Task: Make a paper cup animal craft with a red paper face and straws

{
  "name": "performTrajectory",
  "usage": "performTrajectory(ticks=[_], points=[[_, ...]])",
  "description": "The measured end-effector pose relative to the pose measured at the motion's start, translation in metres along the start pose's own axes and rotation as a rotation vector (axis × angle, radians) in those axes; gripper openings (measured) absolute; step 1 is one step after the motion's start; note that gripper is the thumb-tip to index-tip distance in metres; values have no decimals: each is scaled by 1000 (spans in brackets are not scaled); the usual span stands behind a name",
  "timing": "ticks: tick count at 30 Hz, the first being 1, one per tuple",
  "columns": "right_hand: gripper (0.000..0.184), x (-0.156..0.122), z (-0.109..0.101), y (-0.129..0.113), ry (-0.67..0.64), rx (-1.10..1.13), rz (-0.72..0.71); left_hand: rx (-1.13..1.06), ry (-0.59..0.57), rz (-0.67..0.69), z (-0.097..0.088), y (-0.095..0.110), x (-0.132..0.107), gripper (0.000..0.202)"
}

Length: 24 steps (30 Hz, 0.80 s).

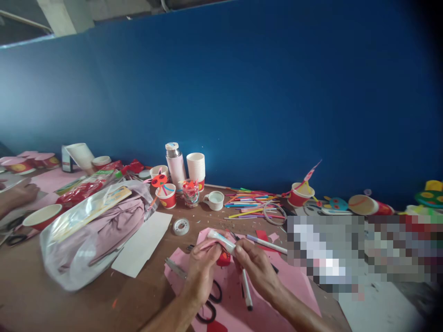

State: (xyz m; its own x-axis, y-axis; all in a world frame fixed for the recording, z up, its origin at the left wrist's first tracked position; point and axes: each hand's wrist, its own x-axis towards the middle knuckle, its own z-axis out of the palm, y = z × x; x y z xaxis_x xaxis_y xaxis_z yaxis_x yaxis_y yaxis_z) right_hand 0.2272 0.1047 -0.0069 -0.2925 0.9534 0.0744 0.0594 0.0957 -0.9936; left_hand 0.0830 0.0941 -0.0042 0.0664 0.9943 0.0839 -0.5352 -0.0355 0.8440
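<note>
Two hands, yours, meet at centre, held together over the work. Your left hand [202, 272] and right hand [258, 272] both close on a white tube [221, 242], which lies across the left hand and is clamped in the right. A red paper piece [223, 259] sits just below the tube, between the hands; you cannot tell whether it is gripped. A white marker [247, 288] points down from under your right hand.

Beneath the hands: a pink paper sheet [242, 313] and black-handled scissors [209, 302]. Just beside them lies a second white marker [266, 244].

On the wooden table [69, 299], to your left: a clear plastic bag of pink cloth [93, 235], a white paper sheet [141, 244], a roll of tape [181, 226].

Behind: a pink thermos [175, 166], stacked paper cups [195, 166], coloured straws [249, 205].

Far left: a co-worker's hand [20, 193].
</note>
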Motion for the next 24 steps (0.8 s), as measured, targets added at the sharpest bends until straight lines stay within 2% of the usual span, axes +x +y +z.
performTrajectory(ticks=[3,6,8,11,14,16,18,22,24], points=[[53,0,4,4,-66,234,223,30,-41,30,1,-3,-1,19],[53,-1,6,8,-121,508,470,40,-56,47,2,-5,-2,18],[55,-2,7,8,-100,436,432,46,-53,57,2,-5,-3,18],[59,-6,5,5,-41,147,192,26,-28,64,3,-5,-3,18],[47,-8,4,-1,-21,39,21,5,1,54,3,-4,-3,19],[41,-8,4,-4,-18,32,-19,27,-17,63,2,-5,-3,21],[45,-8,5,-5,-55,107,60,74,-42,90,1,-6,-4,22],[56,-5,8,0,-255,506,421,129,-34,92,2,-7,-6,19],[58,-5,9,3,-289,546,460,105,-30,81,3,-6,-6,18]])
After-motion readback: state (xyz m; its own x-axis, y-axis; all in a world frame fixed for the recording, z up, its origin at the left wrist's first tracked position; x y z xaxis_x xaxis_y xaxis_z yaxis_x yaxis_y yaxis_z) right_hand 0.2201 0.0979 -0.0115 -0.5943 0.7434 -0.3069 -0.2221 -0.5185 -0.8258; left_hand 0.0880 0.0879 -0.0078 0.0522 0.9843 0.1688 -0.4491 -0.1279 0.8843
